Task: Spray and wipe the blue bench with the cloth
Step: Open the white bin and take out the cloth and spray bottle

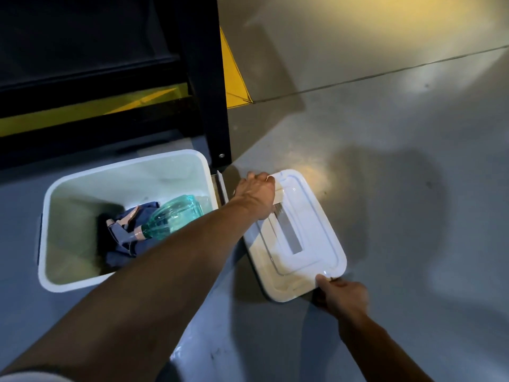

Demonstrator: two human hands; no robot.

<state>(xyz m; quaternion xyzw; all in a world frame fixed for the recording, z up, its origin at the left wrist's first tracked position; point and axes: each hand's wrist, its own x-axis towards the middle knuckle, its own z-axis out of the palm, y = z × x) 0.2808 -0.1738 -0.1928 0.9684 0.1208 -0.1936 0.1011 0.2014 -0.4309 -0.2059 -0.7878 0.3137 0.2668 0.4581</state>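
Left hand: grips lid's far edge
Right hand: grips lid's near corner
Lid: on floor, beside bin
Cloth, bottle: inside bin

Both hands outstretched, fingers curled

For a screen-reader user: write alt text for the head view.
Two hands hold a white lid at opposite ends on the grey floor: the left hand at the far end, the right hand at the near corner. Beside it, an open white bin holds a green spray bottle lying on a blue cloth.
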